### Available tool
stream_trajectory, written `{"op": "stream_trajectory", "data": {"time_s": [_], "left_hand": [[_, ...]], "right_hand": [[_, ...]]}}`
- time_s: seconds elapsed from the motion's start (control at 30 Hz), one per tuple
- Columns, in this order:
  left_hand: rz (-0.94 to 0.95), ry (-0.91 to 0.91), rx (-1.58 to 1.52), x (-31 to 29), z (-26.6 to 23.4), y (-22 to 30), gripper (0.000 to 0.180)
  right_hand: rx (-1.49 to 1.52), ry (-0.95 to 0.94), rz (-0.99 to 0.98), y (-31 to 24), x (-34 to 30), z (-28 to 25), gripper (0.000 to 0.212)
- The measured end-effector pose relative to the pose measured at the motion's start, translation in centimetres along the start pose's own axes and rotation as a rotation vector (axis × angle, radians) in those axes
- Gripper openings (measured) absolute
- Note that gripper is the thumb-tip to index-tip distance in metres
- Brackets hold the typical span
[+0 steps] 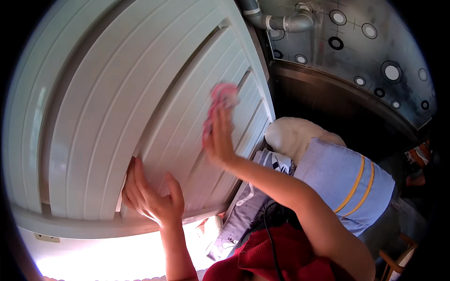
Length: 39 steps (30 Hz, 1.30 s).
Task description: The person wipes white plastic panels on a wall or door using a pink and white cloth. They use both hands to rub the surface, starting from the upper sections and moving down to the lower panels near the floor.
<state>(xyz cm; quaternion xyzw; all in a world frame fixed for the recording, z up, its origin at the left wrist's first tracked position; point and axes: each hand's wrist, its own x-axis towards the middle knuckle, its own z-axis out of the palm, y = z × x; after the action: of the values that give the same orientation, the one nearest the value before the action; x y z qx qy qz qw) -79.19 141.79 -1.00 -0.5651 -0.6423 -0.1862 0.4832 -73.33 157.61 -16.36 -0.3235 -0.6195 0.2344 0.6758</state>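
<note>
A large white slatted panel [110,107] with grooved boards and narrow gaps fills the left and middle of the view. My left hand [154,196] is at its lower part, fingers hooked into a gap at a board's edge and thumb spread apart; the fingertips are partly hidden there. Higher up and to the right, my right hand [220,140] presses a crumpled pink cloth [224,93] against the boards. The cloth is slightly blurred and sticks out past the fingertips.
A folded blue towel [344,175] with yellow stripes lies at the right, by a cream cushion-like bundle [300,136]. Grey pipes [286,22] run along the patterned wall [365,47] at the top. A black cord [272,243] hangs before my red clothing.
</note>
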Motion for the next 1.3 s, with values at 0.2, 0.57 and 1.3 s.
{"op": "stream_trajectory", "data": {"time_s": [0.2, 0.57, 1.3], "left_hand": [[-0.008, -0.025, 0.0, -0.6, -0.7, -0.6, 0.053], [0.002, 0.04, 0.056, -0.4, 0.7, -0.4, 0.052], [0.009, 0.102, 0.108, -0.3, 1.2, -0.5, 0.049]], "right_hand": [[0.036, 0.058, -0.027, 0.9, 4.9, -1.1, 0.061], [-0.131, 0.024, -0.13, 4.0, 8.2, -4.7, 0.05], [-0.112, 0.11, -0.047, 5.8, 17.5, -9.5, 0.02]]}}
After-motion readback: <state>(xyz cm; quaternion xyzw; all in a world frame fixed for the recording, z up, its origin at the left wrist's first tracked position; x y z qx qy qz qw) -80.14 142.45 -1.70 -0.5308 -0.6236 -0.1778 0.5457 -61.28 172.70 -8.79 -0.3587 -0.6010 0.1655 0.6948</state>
